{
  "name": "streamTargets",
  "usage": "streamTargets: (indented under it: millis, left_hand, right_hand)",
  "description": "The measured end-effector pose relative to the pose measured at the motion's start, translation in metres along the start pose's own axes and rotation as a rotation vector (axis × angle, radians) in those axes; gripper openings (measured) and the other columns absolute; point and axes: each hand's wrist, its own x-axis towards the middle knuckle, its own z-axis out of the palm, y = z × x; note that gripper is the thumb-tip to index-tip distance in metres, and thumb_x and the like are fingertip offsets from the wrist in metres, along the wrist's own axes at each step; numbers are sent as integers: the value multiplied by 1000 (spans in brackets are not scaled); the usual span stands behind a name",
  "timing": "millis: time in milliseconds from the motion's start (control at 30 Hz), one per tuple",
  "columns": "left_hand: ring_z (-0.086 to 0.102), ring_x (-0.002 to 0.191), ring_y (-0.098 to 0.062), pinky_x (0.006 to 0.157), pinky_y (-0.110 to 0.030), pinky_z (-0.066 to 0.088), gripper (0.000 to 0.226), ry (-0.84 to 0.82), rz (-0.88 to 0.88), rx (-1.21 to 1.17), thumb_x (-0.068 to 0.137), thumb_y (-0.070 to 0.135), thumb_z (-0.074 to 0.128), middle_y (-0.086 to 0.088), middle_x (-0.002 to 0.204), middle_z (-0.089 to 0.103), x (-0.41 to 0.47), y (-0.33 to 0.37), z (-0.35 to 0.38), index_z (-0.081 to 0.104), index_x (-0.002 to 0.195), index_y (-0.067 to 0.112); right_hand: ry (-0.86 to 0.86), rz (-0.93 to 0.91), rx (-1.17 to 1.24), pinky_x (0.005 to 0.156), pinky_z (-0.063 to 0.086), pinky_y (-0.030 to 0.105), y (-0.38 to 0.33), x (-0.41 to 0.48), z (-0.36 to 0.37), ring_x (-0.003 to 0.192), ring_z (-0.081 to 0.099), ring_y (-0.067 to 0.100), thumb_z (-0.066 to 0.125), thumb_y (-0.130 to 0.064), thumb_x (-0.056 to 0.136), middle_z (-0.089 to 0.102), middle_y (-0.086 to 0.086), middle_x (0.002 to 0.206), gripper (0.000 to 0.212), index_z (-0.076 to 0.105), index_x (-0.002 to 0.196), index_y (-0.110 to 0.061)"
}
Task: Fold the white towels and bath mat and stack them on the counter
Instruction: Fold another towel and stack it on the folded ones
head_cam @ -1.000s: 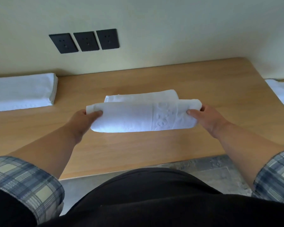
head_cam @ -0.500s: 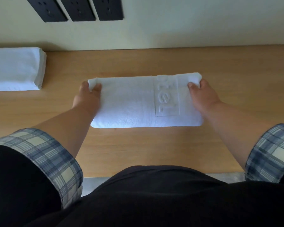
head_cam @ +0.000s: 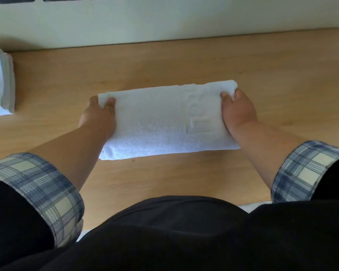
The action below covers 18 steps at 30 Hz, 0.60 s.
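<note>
So, folded mat [head_cam: 160, 122] in both hands, middle of the desk [head_cam: 164, 65].
Left hand [head_cam: 98, 118] pinches the mat's far left corner and right hand [head_cam: 238, 112] grips the far right one, fingers curled round the cloth. The mat lies flat, a bit skewed to the desk's front edge. I'd say this fold wants squaring: line the far corners up over the layers underneath, then press it flat so it doesn't spring open. The stack [head_cam: 0, 83] sits at the desk's left edge, well apart, with nothing between it and the mat. The wall [head_cam: 164, 20] runs along the back edge, no bother.
</note>
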Motion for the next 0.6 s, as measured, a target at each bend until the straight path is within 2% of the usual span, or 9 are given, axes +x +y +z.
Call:
streamTargets:
  millis: [67, 100, 167, 200, 267, 367, 433, 500, 600]
  left_hand:
    - [54, 104, -40, 79, -46, 44, 65, 24, -18, -140, 93, 64, 43, -15, 133, 50, -12, -2, -9, 19, 148, 39]
    - [49, 120, -40, 91, -49, 44, 71, 106, 60, -136, 92, 64, 47, -15, 146, 40, -21, -5, -12, 13, 149, 40]
    - [21, 144, -31, 115, -50, 21, 75, 308, 453, 62, 92, 62, 43, -5, 160, 16, -45, -1, -8, 7, 152, 35]
    - [14, 145, -27, 118, -47, 9, 74, 296, 671, 182, 92, 61, 36, -2, 162, 12, -56, 7, -1, 10, 154, 30]
    - [3, 149, -21, 119, -43, -6, 73, 56, 926, 372, 92, 61, 21, -3, 165, 8, -71, 31, 23, 12, 156, 28]
    - [-16, 150, -23, 118, -55, -10, 70, -150, 953, 640, 91, 68, 4, 0, 165, -12, -72, 52, 53, -9, 154, 40]
    - [-19, 150, -26, 116, -61, -9, 69, -144, 955, 695, 89, 71, 1, 0, 164, -17, -61, 56, 58, -16, 151, 45]
    - [-20, 149, -28, 114, -64, -9, 68, -148, 961, 716, 86, 73, -2, 0, 164, -19, -55, 57, 57, -20, 148, 49]
    - [-21, 148, -29, 113, -66, -11, 68, -133, 971, 742, 85, 74, -4, 0, 163, -21, -56, 57, 61, -23, 146, 50]
  right_hand:
    - [13, -11, -13, 85, 33, 30, 0, -1, 1, 117, 55, 32, 42, -50, 98, 62, 9, 125, 44, 55, 125, -17]
    - [15, -16, -21, 85, 33, 30, 0, -1, 1, 117, 55, 32, 42, -50, 98, 61, 10, 126, 44, 55, 125, -17]
    - [14, -4, -24, 85, 34, 32, -1, -1, 2, 116, 55, 33, 41, -51, 98, 60, 10, 126, 46, 51, 127, -16]
    - [16, 10, -18, 85, 35, 33, -1, -1, 2, 115, 56, 33, 41, -51, 97, 59, 10, 126, 47, 49, 128, -15]
    - [30, 28, -7, 86, 38, 34, -2, -3, 3, 114, 56, 33, 42, -50, 97, 57, 8, 128, 47, 46, 129, -15]
    - [64, 3, -48, 102, 38, 41, -4, -8, 0, 127, 46, 32, 45, -38, 97, 42, 8, 144, 49, 38, 140, -16]
    - [95, -90, -165, 115, 22, 42, -12, -13, -3, 143, 27, 29, 44, -26, 93, 25, 7, 157, 62, 25, 152, -22]
    - [84, -321, -258, 119, 5, 41, -28, -21, -2, 150, 13, 26, 42, -20, 85, 15, 6, 164, 75, 18, 156, -26]
    - [-74, -663, -349, 119, -6, 43, -44, -37, 12, 152, 8, 22, 40, -30, 90, 17, 4, 165, 63, 32, 152, -26]
